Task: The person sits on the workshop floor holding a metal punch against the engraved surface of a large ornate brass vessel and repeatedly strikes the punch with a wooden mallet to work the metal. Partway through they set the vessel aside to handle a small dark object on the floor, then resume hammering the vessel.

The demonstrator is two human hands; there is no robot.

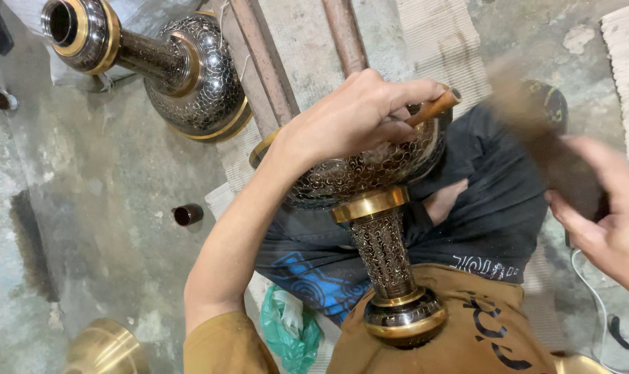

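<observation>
Left hand: I see my left hand [359, 111] closed in a fist around a thin wooden-handled tool [436, 106]; the fingers are curled tight, with almost no gap.
Tool: its brown handle end comes out past the knuckles, to the right of the hand; the working tip is hidden under the hand, so I cannot tell where it touches.
Vase in work: the engraved metal vase [370, 208] lies directly under this hand, its round dark body with fine patterns touching the heel of the hand; the brass-ringed neck runs down from the hand toward my lap.
Right hand: my right hand [605, 215] is well apart to the right, fingers wrapped around a dark blurred object [543, 131]; because of the blur I cannot tell what kind of object it is.
Second vase: another patterned vase [155, 62] lies on the concrete floor [86, 173], far up and left of the left hand.
Other things: a green plastic bag [290, 329] is below the left forearm, and a small dark cylinder [188, 215] lies left of it.
</observation>
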